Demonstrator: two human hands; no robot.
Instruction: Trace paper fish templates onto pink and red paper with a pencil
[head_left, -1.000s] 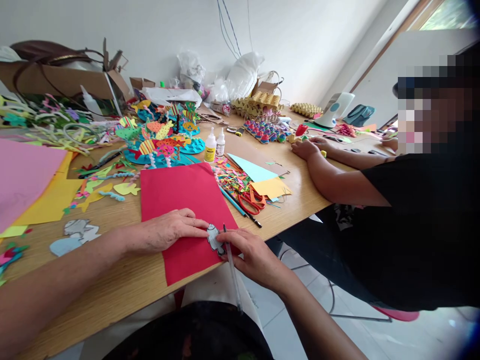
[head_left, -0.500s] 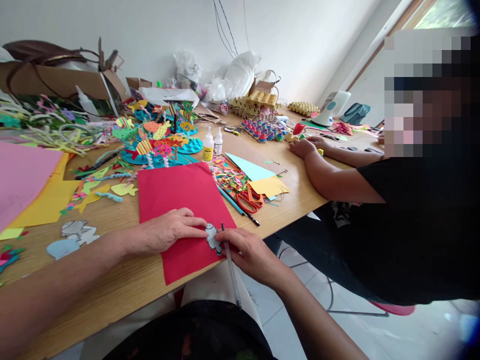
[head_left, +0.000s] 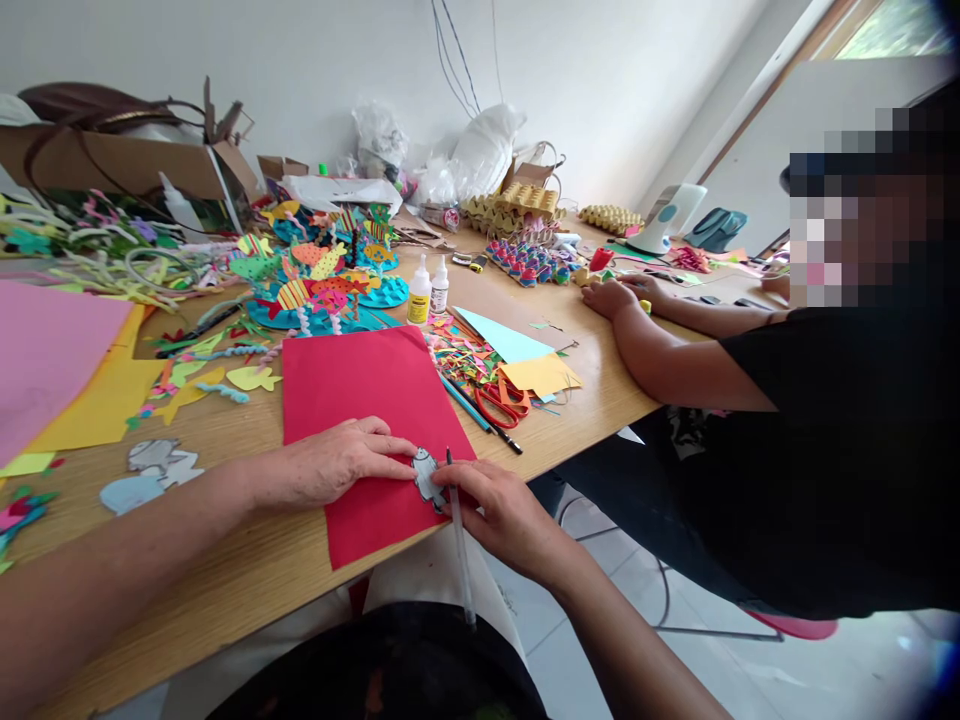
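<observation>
A sheet of red paper (head_left: 360,385) lies at the table's near edge, its lower corner reaching the rim. On its right side sits a small pale fish-shaped paper cutout (head_left: 425,471) with dark outlines. My left hand (head_left: 330,465) rests on the sheet, fingers stretched out, fingertips touching the cutout's left side. From the right, my right hand (head_left: 510,512) presses fingertips on the cutout and holds a clear-barrelled pen (head_left: 461,565) between its fingers. The pen's tip points up and away, off the paper. Part of the cutout's lower right is hidden by the right fingers.
Orange-handled scissors (head_left: 504,404), pencils (head_left: 480,410) and coloured scraps lie right of the sheet. Glue bottles (head_left: 419,292) and paper fish decorations (head_left: 322,285) stand behind it. More pale cutouts (head_left: 142,480) lie left. A co-worker's arm (head_left: 660,355) rests at the right.
The view has shifted very slightly. Both hands, the pen and the cutout keep nearly the same places on the red sheet.
</observation>
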